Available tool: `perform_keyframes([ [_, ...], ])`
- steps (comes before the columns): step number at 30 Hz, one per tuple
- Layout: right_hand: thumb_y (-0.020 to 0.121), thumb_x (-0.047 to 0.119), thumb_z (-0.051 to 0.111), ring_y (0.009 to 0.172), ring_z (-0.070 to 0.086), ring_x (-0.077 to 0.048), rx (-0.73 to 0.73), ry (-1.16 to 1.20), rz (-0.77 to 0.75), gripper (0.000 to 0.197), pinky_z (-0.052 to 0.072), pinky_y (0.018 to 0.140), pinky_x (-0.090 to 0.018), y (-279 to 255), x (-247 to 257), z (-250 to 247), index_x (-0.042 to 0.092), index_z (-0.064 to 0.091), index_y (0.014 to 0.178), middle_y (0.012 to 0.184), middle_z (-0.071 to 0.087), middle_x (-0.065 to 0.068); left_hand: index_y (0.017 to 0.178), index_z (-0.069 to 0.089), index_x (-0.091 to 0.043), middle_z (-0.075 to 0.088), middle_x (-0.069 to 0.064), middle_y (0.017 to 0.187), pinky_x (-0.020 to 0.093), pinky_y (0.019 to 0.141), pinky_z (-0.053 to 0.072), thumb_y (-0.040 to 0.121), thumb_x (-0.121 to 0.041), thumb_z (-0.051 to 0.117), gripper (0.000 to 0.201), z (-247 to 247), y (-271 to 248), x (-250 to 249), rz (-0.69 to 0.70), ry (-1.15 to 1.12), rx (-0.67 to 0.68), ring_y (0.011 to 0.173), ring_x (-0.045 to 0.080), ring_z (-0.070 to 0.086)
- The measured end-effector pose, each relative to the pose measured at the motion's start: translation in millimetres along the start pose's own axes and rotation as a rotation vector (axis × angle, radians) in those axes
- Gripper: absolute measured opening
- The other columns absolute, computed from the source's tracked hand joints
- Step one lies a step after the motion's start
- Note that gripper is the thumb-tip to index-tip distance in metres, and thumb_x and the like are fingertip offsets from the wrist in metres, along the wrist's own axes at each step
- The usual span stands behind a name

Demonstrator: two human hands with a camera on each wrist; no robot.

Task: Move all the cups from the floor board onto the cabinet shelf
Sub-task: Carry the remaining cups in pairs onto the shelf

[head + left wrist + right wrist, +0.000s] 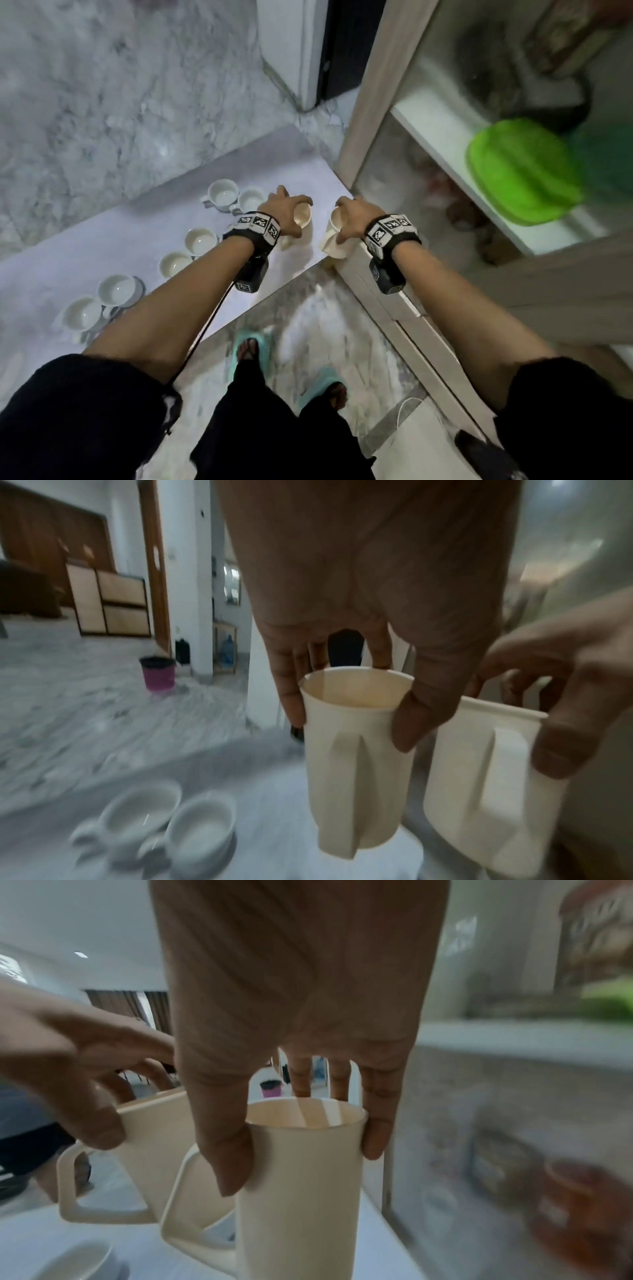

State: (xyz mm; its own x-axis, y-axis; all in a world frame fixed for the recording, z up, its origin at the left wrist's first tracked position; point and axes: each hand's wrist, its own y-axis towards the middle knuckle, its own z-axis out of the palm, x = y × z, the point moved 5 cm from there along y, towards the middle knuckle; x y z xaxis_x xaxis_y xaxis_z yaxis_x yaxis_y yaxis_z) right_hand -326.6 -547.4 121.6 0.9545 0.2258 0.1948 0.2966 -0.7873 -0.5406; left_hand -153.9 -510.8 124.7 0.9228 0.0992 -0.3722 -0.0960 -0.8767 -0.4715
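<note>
Above the near corner of the floor board point(113, 236), just beside the open cabinet, you hold two tall cream cups clear of the surface. Your left hand point(279, 214) takes the left cup point(352, 764) from above: thumb on one side of the rim, fingers point(291, 696) curled down the other, so the mouth stays up and the flat handle faces your wrist. Your right hand point(352, 216) grips the right cup point(298, 1191) the same way, thumb and fingers pinching opposite sides just below the rim. A top grip of this kind probably suits a lift straight off the board and a set-down onto the cabinet shelf point(455, 137) without the knuckles meeting the shelf above. The two cups hang near each other, apparently not touching.

Six low white cups point(200, 240) sit on the board in loose pairs, well apart from the shelf, so most of the task appears to remain. A green lid-like item point(520, 171) occupies part of the shelf.

Limits of view: both wrist views and the cabinet interior are blurred; the dark things at the back of the shelf and the brownish things below it cannot be identified. The cups' bases are cut off or hidden by your hands, and your left forearm covers part of the board.
</note>
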Motion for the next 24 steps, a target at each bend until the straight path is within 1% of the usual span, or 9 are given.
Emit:
perform_keyframes([
  [4,0.060,0.035,0.085,0.112,0.059,-0.033,-0.171,-0.085,-0.069,0.081,0.047,0.082,-0.033,-50.2,-2.2,-116.7,0.014,0.052,0.131,0.126,0.057,-0.012,0.135,0.046,-0.039,0.043,0.019,0.125,0.040,0.099,0.047,0.065,-0.019,0.078,0.080,-102.8,-22.5,-58.4,0.039,-0.052,-0.160,0.111,0.040,0.055],
  [6,0.062,0.036,0.085,0.111,0.059,-0.031,-0.259,-0.108,-0.091,0.076,0.047,0.083,-0.033,-81.4,-1.7,-176.2,0.014,0.055,0.129,0.125,0.059,-0.011,0.136,0.047,-0.038,0.041,0.020,0.127,0.039,0.102,0.045,0.066,-0.017,0.078,0.079,-159.8,-40.5,-89.1,0.067,-0.081,-0.251,0.112,0.040,0.053],
  [10,0.065,0.040,0.080,0.110,0.060,-0.031,-0.419,-0.128,-0.141,0.070,0.052,0.087,-0.034,-145.4,5.9,-283.2,0.015,0.058,0.127,0.124,0.063,-0.012,0.133,0.049,-0.039,0.043,0.018,0.128,0.037,0.097,0.045,0.067,-0.019,0.079,0.076,-268.0,-90.5,-149.2,0.113,-0.049,-0.461,0.112,0.039,0.053],
  [16,0.069,0.043,0.073,0.107,0.058,-0.029,-0.658,-0.031,-0.235,0.064,0.051,0.091,-0.038,-256.3,19.2,-419.6,0.017,0.058,0.126,0.122,0.061,-0.009,0.129,0.053,-0.040,0.043,0.008,0.112,0.042,0.093,0.051,0.063,-0.020,0.078,0.074,-385.4,-179.1,-234.4,0.237,-0.037,-0.711,0.103,0.034,0.054],
  [18,0.073,0.042,0.072,0.105,0.055,-0.025,-0.734,0.017,-0.266,0.066,0.049,0.083,-0.031,-290.6,19.4,-457.0,0.015,0.053,0.130,0.122,0.058,-0.005,0.128,0.054,-0.038,0.053,0.009,0.118,0.042,0.093,0.052,0.058,-0.024,0.078,0.076,-415.9,-201.9,-257.7,0.309,-0.052,-0.762,0.104,0.031,0.056],
  [20,0.076,0.041,0.071,0.099,0.054,-0.022,-0.812,0.058,-0.259,0.066,0.044,0.065,-0.024,-328.8,14.7,-495.2,0.014,0.051,0.132,0.119,0.056,-0.005,0.130,0.053,-0.035,0.058,0.012,0.125,0.039,0.095,0.051,0.057,-0.025,0.078,0.078,-448.8,-226.4,-284.2,0.398,-0.079,-0.823,0.110,0.033,0.057],
  [21,0.076,0.041,0.071,0.095,0.054,-0.022,-0.850,0.083,-0.244,0.064,0.040,0.057,-0.023,-346.6,9.6,-511.6,0.015,0.052,0.131,0.117,0.057,-0.006,0.131,0.053,-0.032,0.058,0.012,0.127,0.036,0.094,0.050,0.061,-0.020,0.078,0.076,-463.5,-234.9,-296.5,0.446,-0.099,-0.841,0.112,0.032,0.057],
  [22,0.077,0.042,0.070,0.092,0.054,-0.022,-0.891,0.094,-0.226,0.061,0.038,0.053,-0.023,-365.2,3.5,-525.2,0.016,0.053,0.130,0.115,0.058,-0.006,0.133,0.053,-0.028,0.058,0.011,0.128,0.033,0.091,0.049,0.066,-0.013,0.077,0.072,-476.4,-240.8,-308.5,0.496,-0.124,-0.858,0.114,0.030,0.056],
  [24,0.075,0.046,0.068,0.092,0.056,-0.023,-0.972,0.104,-0.173,0.060,0.039,0.051,-0.023,-400.0,-13.9,-547.4,0.019,0.056,0.126,0.115,0.060,-0.006,0.134,0.053,-0.026,0.059,0.010,0.128,0.029,0.086,0.049,0.069,-0.007,0.075,0.072,-494.4,-252.1,-337.2,0.593,-0.146,-0.880,0.113,0.027,0.056],
])
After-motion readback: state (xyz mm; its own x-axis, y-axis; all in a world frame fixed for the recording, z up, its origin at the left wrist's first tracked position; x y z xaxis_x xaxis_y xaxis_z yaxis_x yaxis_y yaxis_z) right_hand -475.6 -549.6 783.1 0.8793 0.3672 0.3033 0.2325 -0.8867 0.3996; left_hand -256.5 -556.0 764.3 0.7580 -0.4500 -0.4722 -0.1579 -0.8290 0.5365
